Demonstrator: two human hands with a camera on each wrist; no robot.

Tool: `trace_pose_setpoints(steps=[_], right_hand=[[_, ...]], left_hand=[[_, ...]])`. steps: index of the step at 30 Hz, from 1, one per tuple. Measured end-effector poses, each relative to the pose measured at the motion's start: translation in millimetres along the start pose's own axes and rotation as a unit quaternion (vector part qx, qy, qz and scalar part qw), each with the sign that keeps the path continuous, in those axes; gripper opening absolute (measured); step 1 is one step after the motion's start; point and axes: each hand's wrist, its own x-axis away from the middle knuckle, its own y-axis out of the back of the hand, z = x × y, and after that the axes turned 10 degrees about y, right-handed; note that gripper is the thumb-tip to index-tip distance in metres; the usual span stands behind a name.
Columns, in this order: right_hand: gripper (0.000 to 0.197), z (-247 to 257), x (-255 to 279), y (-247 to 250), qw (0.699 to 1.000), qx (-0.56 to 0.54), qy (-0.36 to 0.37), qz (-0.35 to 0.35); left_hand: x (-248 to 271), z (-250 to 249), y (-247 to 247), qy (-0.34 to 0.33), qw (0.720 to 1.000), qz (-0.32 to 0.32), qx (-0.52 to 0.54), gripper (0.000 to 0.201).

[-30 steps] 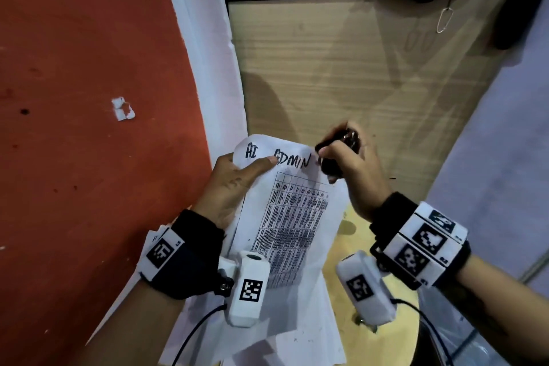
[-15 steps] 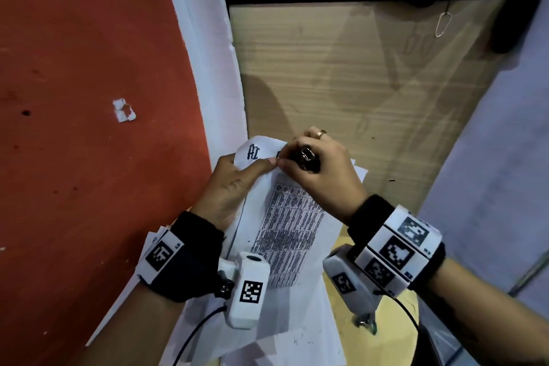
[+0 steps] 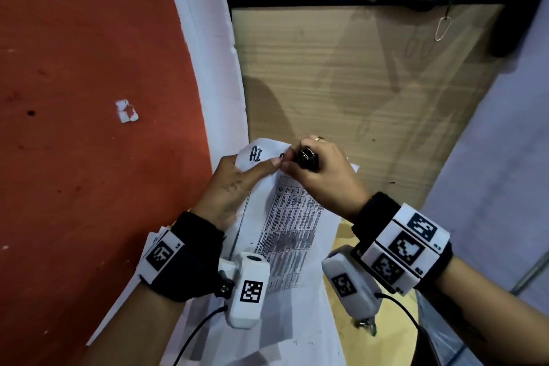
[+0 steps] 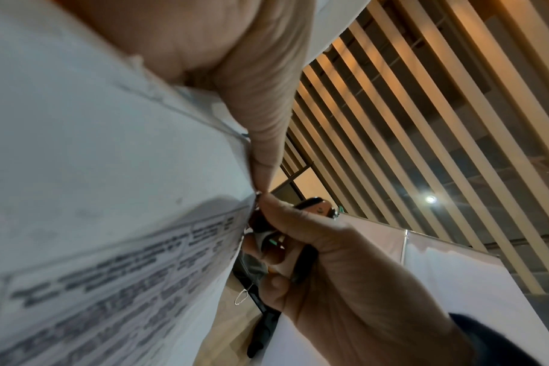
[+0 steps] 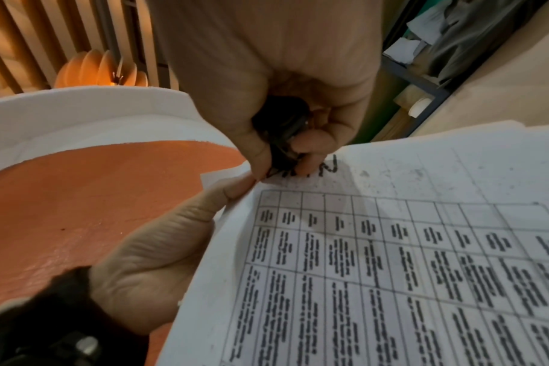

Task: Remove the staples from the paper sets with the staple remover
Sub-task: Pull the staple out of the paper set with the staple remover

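The left hand [image 3: 234, 187] pinches the paper set [image 3: 289, 226] taut so the right hand [image 3: 320, 178], gripping the staple remover [image 3: 307, 159], can bite its top edge.

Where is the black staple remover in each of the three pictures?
Head view: the staple remover is just above the middle, gripped in the right hand at the top edge of the paper set.
Left wrist view: the staple remover is at centre, half hidden by curled fingers.
Right wrist view: the staple remover is above centre, its tip on the paper.
Shared landmark: the left thumb touching the right hand beside the tool.
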Motion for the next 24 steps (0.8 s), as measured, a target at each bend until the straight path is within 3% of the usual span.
trace_pose_setpoints(steps=[8,11,13,15,19,20,24], right_hand=[[0.018,0,1,-4,0.999,0.010,-0.043,0.012],[0.026,7,2,2,0.987,-0.117,-0.112,0.021],[0.021,11,1,6,0.963,-0.210,-0.168,0.026],[0.016,12,1,7,0.953,-0.234,-0.189,0.031],[0.021,10,0,6,0.961,-0.222,-0.161,0.026],[0.024,9,0,5,0.966,-0.212,-0.148,0.022],[0.031,4,-2,1,0.985,-0.140,-0.096,0.021]], left_hand=[[1,6,-2,-0.009,1.000,-0.016,-0.001,0.012],[4,1,1,-0.011,1.000,0.003,-0.018,0.013],[3,0,3,-0.018,0.999,0.016,-0.032,0.017],[1,2,4,-0.029,0.999,0.012,-0.040,0.021],[-3,6,0,-0.061,0.995,-0.022,-0.078,0.009],[-3,7,-1,-0.068,0.993,-0.033,-0.089,0.016],[-5,8,-4,-0.050,0.995,-0.041,-0.080,0.009]])
